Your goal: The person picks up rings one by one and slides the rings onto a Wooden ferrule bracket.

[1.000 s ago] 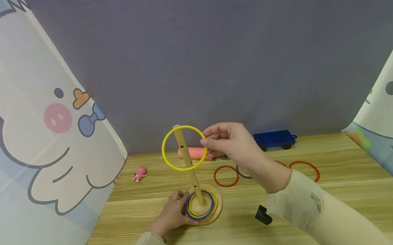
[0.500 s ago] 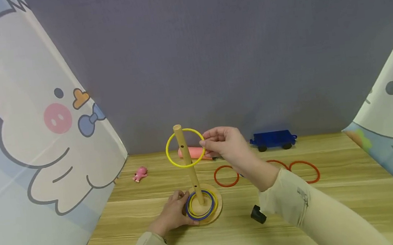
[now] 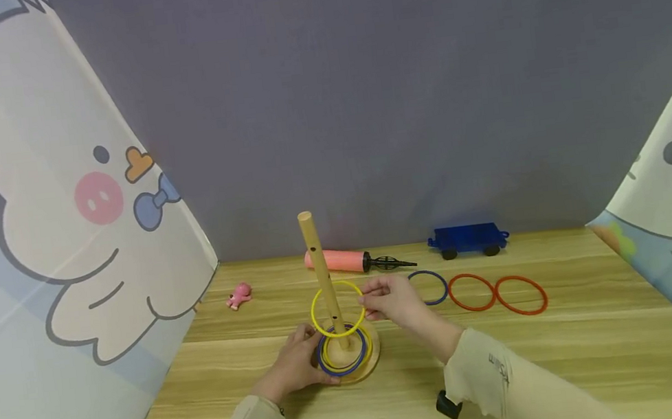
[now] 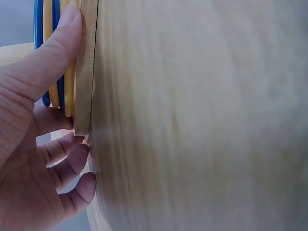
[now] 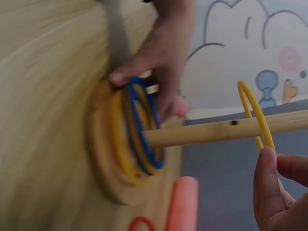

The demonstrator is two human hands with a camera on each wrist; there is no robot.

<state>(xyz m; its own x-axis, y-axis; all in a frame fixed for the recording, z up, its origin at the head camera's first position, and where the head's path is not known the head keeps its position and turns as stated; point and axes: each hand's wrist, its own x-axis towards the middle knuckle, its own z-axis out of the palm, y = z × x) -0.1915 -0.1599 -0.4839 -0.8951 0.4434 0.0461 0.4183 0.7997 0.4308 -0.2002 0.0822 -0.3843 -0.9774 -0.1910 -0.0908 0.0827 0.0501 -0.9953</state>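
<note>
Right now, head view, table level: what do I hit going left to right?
Pink toy figure → left hand → wooden peg → right hand → loose blue ring → red ring → second red ring.

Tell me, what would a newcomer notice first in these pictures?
Most likely the yellow ring, which the right hand holds around the wooden pole, above the stacked blue and yellow rings. Next, perhaps, the white cartoon figure at the left of the head view, then the blue wagon at the back of the table.
</note>
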